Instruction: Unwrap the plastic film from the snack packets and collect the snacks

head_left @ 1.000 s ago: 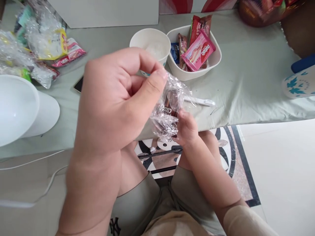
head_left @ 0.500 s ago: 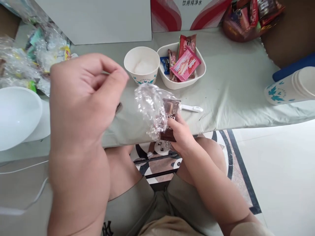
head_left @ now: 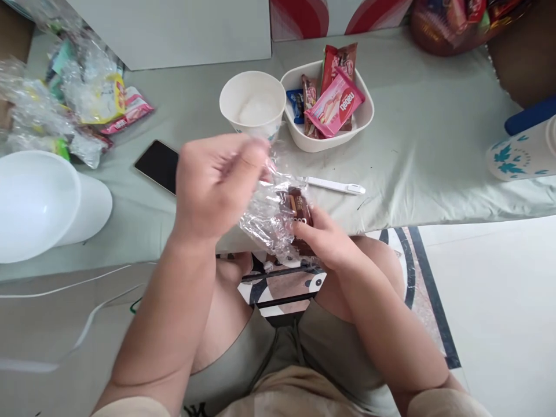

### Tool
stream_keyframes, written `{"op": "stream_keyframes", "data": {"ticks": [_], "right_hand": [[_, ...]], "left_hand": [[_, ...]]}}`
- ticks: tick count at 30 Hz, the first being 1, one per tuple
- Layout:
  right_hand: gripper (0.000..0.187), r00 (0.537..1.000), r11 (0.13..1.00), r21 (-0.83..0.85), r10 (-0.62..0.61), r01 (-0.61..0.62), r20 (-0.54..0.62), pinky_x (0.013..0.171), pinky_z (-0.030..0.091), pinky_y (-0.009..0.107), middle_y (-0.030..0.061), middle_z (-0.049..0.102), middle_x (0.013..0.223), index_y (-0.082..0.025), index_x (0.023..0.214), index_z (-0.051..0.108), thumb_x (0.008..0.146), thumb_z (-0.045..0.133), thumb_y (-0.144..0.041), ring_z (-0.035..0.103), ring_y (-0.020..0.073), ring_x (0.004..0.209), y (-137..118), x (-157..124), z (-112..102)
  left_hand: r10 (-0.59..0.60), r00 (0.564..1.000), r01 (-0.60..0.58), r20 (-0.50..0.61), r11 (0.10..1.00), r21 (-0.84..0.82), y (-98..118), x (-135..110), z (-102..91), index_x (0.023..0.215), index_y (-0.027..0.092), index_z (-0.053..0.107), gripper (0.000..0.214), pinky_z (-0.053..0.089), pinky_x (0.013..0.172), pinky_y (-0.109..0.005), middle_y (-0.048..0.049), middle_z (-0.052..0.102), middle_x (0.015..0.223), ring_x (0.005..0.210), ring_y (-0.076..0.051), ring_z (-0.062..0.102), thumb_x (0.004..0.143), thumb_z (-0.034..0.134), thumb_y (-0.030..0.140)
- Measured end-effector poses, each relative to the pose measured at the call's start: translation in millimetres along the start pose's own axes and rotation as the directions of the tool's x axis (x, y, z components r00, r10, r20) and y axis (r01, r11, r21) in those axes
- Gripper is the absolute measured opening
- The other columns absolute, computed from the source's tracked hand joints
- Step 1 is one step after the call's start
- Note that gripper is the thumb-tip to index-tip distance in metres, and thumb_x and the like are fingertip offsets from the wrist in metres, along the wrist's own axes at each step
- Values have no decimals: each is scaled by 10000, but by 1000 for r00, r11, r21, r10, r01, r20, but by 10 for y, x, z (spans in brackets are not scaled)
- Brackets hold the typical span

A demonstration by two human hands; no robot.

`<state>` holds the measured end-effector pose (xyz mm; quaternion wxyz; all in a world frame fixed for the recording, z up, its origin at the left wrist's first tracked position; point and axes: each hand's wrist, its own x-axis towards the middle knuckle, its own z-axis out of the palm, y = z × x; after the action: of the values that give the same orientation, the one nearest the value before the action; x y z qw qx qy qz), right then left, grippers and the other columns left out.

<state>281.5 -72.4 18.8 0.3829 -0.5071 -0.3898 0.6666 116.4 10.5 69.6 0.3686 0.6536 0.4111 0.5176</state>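
My right hand [head_left: 328, 237] grips a brown-wrapped snack packet [head_left: 300, 217] together with crumpled clear plastic wrap [head_left: 264, 223], just past the table's front edge. Closed in a pinch, my left hand [head_left: 219, 188] is at the upper end of that wrap, and the film reaches up to its fingertips, which are slightly blurred. Behind the hands stands a white paper cup [head_left: 252, 116] with whitish contents. Beside it, a white bowl [head_left: 295, 136] holds several wrapped snacks, with a pink packet [head_left: 336, 107] on top. A white utility knife [head_left: 336, 185] lies flat behind the right hand.
A phone [head_left: 156, 165] lies partly behind my left hand. To the left are a large white tub [head_left: 93, 202] and a heap of plastic wrappers [head_left: 82, 87]. Stacked paper cups [head_left: 516, 153] lie at the right. A white box [head_left: 186, 29] stands at the back.
My left hand has come down and right, from apart to the wrap's upper end. The right hand still holds the packet. The phone and a pink packet at left have come into sight.
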Motion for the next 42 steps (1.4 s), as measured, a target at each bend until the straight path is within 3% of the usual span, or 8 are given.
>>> {"op": "stream_keyframes", "data": {"ticks": [6, 15, 19, 24, 30, 33, 37, 42], "right_hand": [[325, 988, 993, -29, 121, -119, 97, 726, 496, 285, -15, 656, 887, -214, 1104, 650, 820, 749, -337, 586, 130, 777, 12, 0, 16], [532, 985, 912, 377, 172, -163, 11, 1049, 606, 476, 66, 711, 1422, -295, 1272, 660, 780, 833, -399, 728, 280, 1228, 110, 9, 90], [649, 983, 863, 503, 129, -46, -131, 1098, 581, 531, 19, 723, 1407, -363, 1328, 623, 705, 807, -360, 721, 309, 1259, 92, 53, 138], [625, 977, 832, 555, 115, 3, -177, 1071, 589, 541, -5, 756, 1310, -386, 1270, 630, 657, 750, -362, 743, 291, 1192, 62, 88, 168], [523, 952, 848, 517, 51, 118, -301, 988, 625, 480, -13, 786, 1240, -371, 1182, 667, 664, 726, -332, 756, 260, 1171, 95, 58, 90], [466, 895, 840, 468, -45, 274, -444, 853, 646, 352, -53, 802, 1080, -352, 1152, 688, 691, 709, -287, 788, 184, 1007, 97, -13, -16], [320, 791, 877, 302, -131, 374, -598, 715, 638, 339, -34, 746, 818, -249, 1004, 672, 695, 701, -326, 739, 170, 752, -67, 12, -144], [252, 642, 838, -41, -448, 544, -622, 757, 623, 315, -53, 682, 798, -239, 893, 615, 654, 669, -177, 677, 141, 757, -678, 566, -384]], "left_hand": [[-400, 874, 281, -276, 880, -383, -541, 151, -51, 602, 229, 418, 411, 55, 354, -325, 41, 516, 504, 344, -52, 282, 927, 633, 358], [-565, 771, 322, -293, 744, -585, -412, 351, -339, 705, 223, 323, 415, 41, 371, -285, 49, 414, 577, 405, -51, 171, 909, 601, 453], [-478, 858, 275, -188, 736, -619, -525, 382, -459, 747, 233, 267, 467, 60, 349, -265, 63, 324, 603, 407, -47, 215, 876, 636, 489], [-562, 799, 280, -214, 664, -694, -560, 371, -682, 754, 245, 327, 443, 59, 356, -284, 52, 318, 645, 471, -63, 201, 853, 709, 447], [-355, 935, 281, -22, 776, -564, -825, 323, -1078, 719, 208, 198, 697, 204, 357, -204, 28, 160, 637, 539, -78, 219, 704, 764, 616], [-477, 872, 292, -108, 686, -666, -689, 335, -1000, 704, 216, 255, 594, 148, 326, -192, 43, 188, 608, 508, -72, 167, 755, 760, 525], [-740, 637, 266, -214, 473, -840, -258, 383, -729, 686, 207, 329, 441, 60, 305, -167, 76, 321, 555, 374, -15, 172, 1086, 381, 385], [-738, 668, 295, -99, 384, -875, -107, 414, -619, 613, 187, 358, 525, 37, 277, -136, 75, 362, 497, 291, -1, 220, 1095, 418, 386]]}}
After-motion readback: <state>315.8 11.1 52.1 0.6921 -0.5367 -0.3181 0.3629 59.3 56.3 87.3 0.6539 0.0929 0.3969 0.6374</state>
